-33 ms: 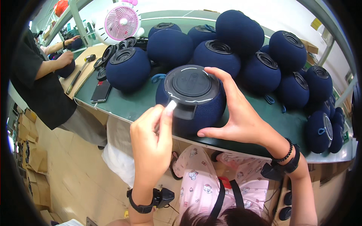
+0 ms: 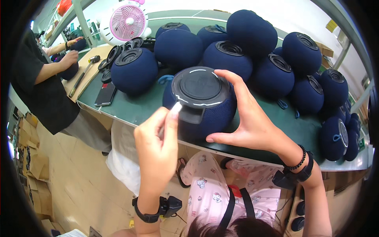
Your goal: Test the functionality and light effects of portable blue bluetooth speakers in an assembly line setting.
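A round navy mesh speaker (image 2: pixel 219 116) rests on the bench, with a black disc (image 2: pixel 199 85) on top inside a glossy rim and a dark rectangular tab (image 2: pixel 191 115) at the front. My right hand (image 2: pixel 248 118) grips its right side, thumb low at the front and fingertips at the top edge. My left hand (image 2: pixel 158 142) is closed in a pinch on a small white-tipped item (image 2: pixel 177 106) at the rim's front left; the rest of that item is hidden by my fingers.
Several navy speakers (image 2: pixel 134 73) surround the back and right. Black rings (image 2: pixel 114 53), a phone (image 2: pixel 104 94), a pink-white fan (image 2: pixel 128 21) and a mallet (image 2: pixel 94 59) on cardboard stand left. A co-worker (image 2: pixel 47 79) works at the left. The green bench's front edge (image 2: pixel 118 118) runs before me.
My left hand, with the white-tipped item, has shifted slightly up and left along the rim. My right hand and the speaker are almost unchanged.
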### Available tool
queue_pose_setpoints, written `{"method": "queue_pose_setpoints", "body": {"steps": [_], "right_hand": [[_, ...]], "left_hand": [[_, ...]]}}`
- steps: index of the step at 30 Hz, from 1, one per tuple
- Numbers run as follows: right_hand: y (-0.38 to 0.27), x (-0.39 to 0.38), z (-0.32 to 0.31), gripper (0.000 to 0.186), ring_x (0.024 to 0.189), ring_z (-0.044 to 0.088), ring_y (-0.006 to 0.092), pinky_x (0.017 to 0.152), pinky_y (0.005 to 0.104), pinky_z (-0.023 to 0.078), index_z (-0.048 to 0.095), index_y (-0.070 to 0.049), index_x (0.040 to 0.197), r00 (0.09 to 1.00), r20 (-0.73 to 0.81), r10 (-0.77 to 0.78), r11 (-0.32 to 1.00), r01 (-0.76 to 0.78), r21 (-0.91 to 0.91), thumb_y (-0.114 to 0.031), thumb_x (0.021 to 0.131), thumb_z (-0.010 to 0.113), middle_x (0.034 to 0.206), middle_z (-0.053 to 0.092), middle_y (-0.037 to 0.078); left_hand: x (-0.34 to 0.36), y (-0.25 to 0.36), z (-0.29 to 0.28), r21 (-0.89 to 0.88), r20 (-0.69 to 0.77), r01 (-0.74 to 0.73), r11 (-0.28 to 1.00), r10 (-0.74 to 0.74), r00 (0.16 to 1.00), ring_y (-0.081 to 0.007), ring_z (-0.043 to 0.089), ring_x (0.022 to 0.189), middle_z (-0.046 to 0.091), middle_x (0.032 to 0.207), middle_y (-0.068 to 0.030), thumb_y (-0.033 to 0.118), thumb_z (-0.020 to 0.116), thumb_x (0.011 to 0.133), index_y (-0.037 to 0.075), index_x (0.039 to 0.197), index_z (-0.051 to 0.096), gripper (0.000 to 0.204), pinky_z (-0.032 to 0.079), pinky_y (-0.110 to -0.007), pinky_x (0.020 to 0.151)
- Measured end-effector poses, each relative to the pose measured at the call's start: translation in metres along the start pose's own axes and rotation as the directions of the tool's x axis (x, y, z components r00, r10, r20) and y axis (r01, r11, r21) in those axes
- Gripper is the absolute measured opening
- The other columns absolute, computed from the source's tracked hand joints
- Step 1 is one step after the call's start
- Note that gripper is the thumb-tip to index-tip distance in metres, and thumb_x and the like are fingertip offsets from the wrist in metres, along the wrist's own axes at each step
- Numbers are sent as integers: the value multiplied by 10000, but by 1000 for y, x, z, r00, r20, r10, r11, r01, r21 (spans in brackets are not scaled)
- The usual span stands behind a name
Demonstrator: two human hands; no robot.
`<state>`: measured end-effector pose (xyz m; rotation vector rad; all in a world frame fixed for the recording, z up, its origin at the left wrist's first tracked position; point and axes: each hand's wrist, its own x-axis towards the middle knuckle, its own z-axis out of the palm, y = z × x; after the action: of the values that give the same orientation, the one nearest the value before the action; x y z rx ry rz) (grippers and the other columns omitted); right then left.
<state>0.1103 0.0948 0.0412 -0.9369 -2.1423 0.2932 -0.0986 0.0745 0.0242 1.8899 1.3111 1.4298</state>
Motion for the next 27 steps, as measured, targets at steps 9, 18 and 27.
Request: {"method": "queue_pose_setpoints", "body": {"steps": [9,18,27], "right_hand": [[1,1,8,982,1275,423,373,1080,403,358,293,20,1378,999,-21,24,999,-23,43,-212,616,869,1343,386,231],[5,0,9,1085,1294,427,272,1083,413,364,257,-23,1454,995,24,92,995,-93,23,-242,611,904,1418,370,146],[11,2,7,1153,1305,424,265,1081,416,363,259,-78,1477,990,19,140,980,-142,139,-238,554,932,1412,379,116]], "left_hand": [[6,-12,2,-26,-327,-200,979,180,927,-56,466,581,486,632,-19,-15,623,904,-26,905,602,23,349,-235,500],[2,-10,-18,441,-156,-316,840,419,894,-263,596,681,583,803,-116,-67,661,816,-51,902,623,95,461,-323,591],[6,-9,-13,222,-197,-245,944,290,937,-278,582,615,569,756,-134,-56,644,831,-47,820,559,86,456,-329,557]]}}
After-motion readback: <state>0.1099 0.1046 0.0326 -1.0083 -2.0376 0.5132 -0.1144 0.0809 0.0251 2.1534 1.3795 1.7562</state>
